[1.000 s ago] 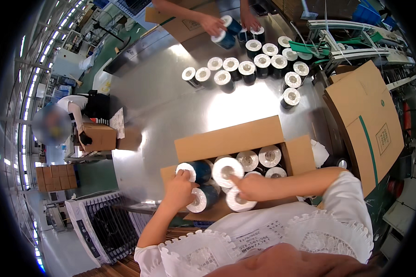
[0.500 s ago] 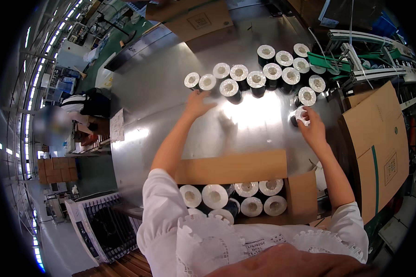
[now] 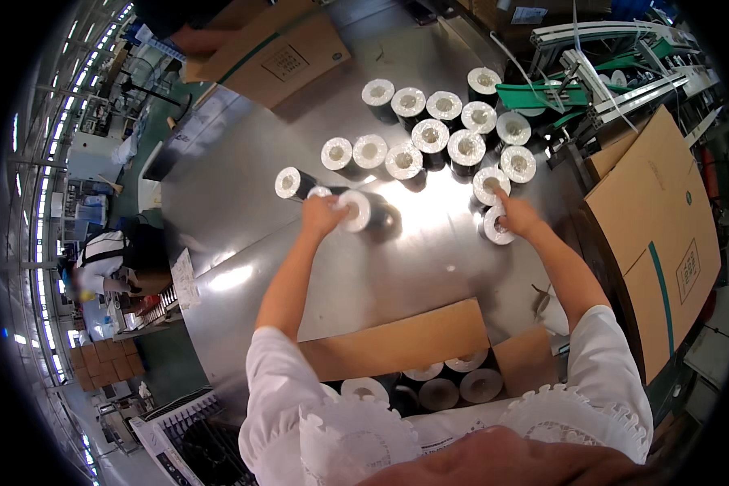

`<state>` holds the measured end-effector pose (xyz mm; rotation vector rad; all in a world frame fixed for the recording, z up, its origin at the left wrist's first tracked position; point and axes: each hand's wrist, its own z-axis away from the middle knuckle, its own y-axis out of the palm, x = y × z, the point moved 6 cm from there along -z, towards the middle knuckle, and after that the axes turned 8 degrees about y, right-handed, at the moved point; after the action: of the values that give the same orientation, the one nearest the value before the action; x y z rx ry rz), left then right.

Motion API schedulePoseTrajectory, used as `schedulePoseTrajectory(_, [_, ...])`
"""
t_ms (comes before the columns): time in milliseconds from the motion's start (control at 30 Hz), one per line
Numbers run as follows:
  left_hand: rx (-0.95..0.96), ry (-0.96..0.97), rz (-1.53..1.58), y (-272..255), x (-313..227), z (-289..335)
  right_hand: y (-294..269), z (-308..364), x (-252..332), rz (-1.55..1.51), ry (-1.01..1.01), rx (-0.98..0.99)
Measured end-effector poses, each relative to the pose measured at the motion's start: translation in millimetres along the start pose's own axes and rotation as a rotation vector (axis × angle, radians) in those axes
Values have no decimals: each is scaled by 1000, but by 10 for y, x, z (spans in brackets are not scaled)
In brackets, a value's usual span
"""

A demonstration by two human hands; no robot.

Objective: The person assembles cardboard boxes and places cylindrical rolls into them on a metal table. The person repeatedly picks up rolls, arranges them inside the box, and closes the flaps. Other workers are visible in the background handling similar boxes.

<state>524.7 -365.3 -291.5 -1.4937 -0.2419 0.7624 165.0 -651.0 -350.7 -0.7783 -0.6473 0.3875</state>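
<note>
Several rolls with white ends and dark sides stand in a cluster on the metal table (image 3: pixel 275 275). My left hand (image 3: pixel 326 215) grips a tilted, slightly blurred roll (image 3: pixel 356 212) at its white end. Beside that hand is another roll (image 3: pixel 290 184), leaning over, and one more is partly hidden behind the fingers. At the right side of the cluster, my right hand (image 3: pixel 520 217) has its fingers closed on the core and rim of a near roll (image 3: pixel 494 228). Its fingertips also reach the roll (image 3: pixel 489 185) just beyond.
Close to my body, an open cardboard box (image 3: pixel 397 340) holds several rolls. A flattened carton (image 3: pixel 652 243) leans on the right by a metal frame with green guides (image 3: pixel 543 95). At the far left, another person's arm (image 3: pixel 206 39) is by a carton (image 3: pixel 287 61).
My left hand has taken hold of a roll and tilted it. My right hand has shifted slightly at the right-hand rolls. The view has turned, and the other person's arm now shows by the far carton.
</note>
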Motion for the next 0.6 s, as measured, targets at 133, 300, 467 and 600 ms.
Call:
schedulePoseTrajectory(133, [26, 97, 522, -1192, -782, 1003, 95, 364, -14, -144, -145, -170])
schedulePoseTrajectory(300, [357, -343, 1810, -1821, -1526, 2752, -1144, 1675, 634, -440, -266, -373])
schedulePoseTrajectory(467, [305, 170, 664, -1449, -2501, 3418, -1632, 3287, 1315, -395, -655, -576])
schedulePoseTrajectory(600, [137, 571, -265, -699, -2839, 3781, -919, 4067, 1521, -32, -750, -148])
